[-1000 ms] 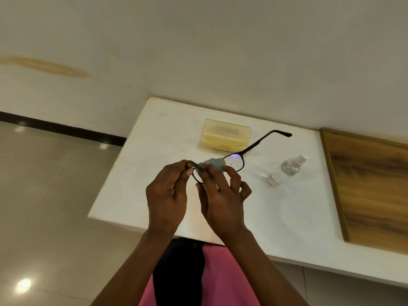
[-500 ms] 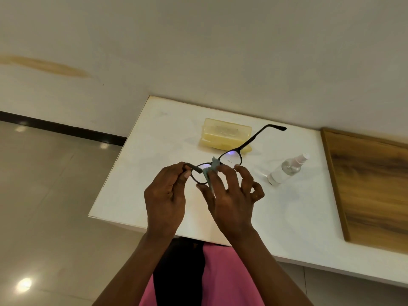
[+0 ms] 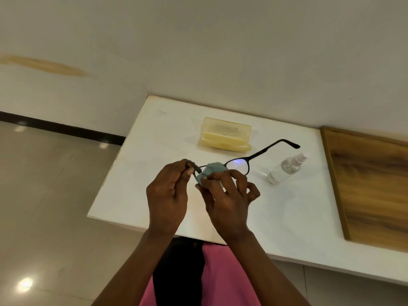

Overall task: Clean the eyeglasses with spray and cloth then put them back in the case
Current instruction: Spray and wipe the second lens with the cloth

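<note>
Black-framed eyeglasses (image 3: 262, 152) hang in the air above the white table (image 3: 136, 184). My left hand (image 3: 169, 195) pinches the left temple end of the frame. My right hand (image 3: 228, 195) presses a small blue-grey cloth (image 3: 210, 172) over the left lens, which it hides. The right lens shows a purple glint, and the right temple arm sticks out toward the back right. A yellowish translucent case (image 3: 225, 135) stands open behind the glasses. A small clear spray bottle (image 3: 286, 168) lies on its side to the right.
A wooden board (image 3: 371, 186) covers the table's right side. The wall runs close behind the table. Tiled floor lies to the left, below the table's left edge. My lap in pink cloth is at the front edge.
The cloth, bunched narrowly at the bridge half a second ago, now covers the left lens again under my right fingers. The glasses tilted slightly, the free temple arm swinging a little rightward.
</note>
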